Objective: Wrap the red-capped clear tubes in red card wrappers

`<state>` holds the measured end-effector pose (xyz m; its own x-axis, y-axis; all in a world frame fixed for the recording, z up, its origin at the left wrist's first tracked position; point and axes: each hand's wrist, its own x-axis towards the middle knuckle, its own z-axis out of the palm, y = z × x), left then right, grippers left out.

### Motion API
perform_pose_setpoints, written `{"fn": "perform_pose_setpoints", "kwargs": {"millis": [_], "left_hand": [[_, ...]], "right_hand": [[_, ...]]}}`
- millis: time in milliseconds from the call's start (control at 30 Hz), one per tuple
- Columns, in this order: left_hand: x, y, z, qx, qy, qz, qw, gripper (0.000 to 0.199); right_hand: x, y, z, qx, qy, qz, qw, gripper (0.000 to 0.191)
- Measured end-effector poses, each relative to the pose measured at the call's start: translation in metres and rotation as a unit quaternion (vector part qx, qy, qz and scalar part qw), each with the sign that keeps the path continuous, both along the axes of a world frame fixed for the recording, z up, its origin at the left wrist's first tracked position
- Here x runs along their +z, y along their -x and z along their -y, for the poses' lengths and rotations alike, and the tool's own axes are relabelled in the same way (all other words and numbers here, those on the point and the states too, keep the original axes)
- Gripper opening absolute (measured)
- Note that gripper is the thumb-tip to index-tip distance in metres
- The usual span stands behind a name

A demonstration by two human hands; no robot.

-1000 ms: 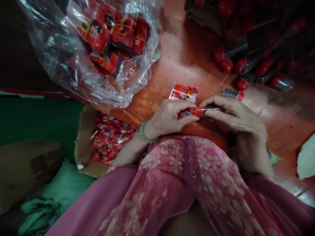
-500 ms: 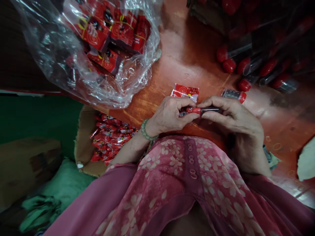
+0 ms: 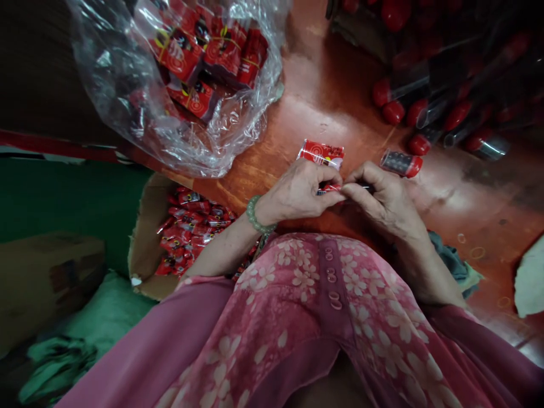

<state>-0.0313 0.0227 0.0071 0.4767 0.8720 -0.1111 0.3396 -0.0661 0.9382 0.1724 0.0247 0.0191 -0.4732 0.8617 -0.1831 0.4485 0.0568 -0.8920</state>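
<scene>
Red-capped tube (image 3: 332, 187) lies sideways between the hands, its long axis crossing from left hand (image 3: 297, 191) to right hand (image 3: 382, 198), both grips closed on it, the left nearer the cap. Red packet (image 3: 321, 153) touches the left hand; loose tube (image 3: 401, 164) lies just beyond the right on the counter (image 3: 327, 96).

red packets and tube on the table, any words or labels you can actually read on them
Nothing here can be read:
Red foil packet by the hands: dark print along one edge, too small to read.
Red packets in the clear plastic bag: too blurred to read.
Red packets in the cardboard box: too small to read.
Red-capped clear tube: no readable text.
</scene>
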Motion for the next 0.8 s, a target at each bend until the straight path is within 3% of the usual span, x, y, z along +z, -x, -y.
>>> {"fn": "perform_pose_setpoints", "kwargs": {"millis": [67, 167, 267, 333, 467, 633, 800], "left_hand": [[0.002, 0.002, 0.001, 0.013, 0.015, 0.021, 1.000, 0.018], [0.003, 0.010, 0.006, 0.099, 0.057, 0.108, 0.988, 0.034], [-0.001, 0.014, 0.017, 0.189, 0.109, 0.234, 0.947, 0.054], [-0.005, 0.010, 0.027, 0.215, 0.152, 0.301, 0.916, 0.059], [-0.014, -0.010, 0.045, 0.244, 0.223, 0.348, 0.877, 0.051], [-0.018, -0.015, 0.043, 0.311, 0.273, 0.364, 0.835, 0.049], [-0.024, -0.014, 0.037, 0.340, 0.280, 0.399, 0.804, 0.046]], "right_hand": [[-0.001, 0.001, 0.005, -0.022, 0.019, -0.022, 0.999, 0.035], [-0.005, 0.002, 0.013, -0.092, 0.098, -0.089, 0.987, 0.037], [-0.015, 0.006, 0.017, -0.152, 0.129, -0.161, 0.967, 0.040], [-0.020, 0.011, 0.020, -0.169, 0.137, -0.198, 0.956, 0.041], [-0.022, 0.025, 0.024, -0.152, 0.164, -0.225, 0.949, 0.043], [-0.013, 0.025, 0.030, -0.096, 0.193, -0.234, 0.948, 0.048], [-0.022, 0.020, 0.035, -0.128, 0.222, -0.238, 0.937, 0.044]]}}
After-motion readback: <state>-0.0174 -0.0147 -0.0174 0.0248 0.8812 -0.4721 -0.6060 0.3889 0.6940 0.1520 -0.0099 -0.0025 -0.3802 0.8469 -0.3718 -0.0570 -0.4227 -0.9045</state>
